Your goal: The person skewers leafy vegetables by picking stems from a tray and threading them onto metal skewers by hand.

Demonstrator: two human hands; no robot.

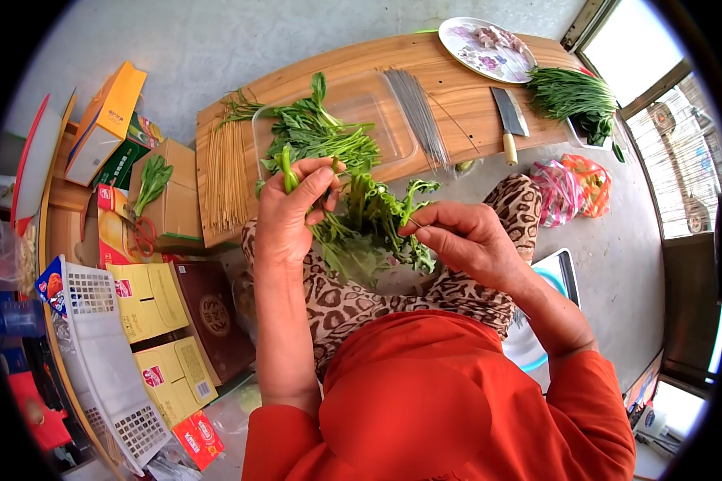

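our left hand (pixel 301 200) has its fingers curled around green stems, and our right hand (pixel 469 236) pinches a thin piece we can't make out, seemingly so the leafy greens (pixel 373 210) hang steady between them, above our lap. the clear tray (pixel 397 120) on the table (pixel 461 92) probably sits near to keep the loose stalks (pixel 329 140) together and within reach. the held greens look fresh, bunched and folded, with pale stems and frilly, drooping leaves.
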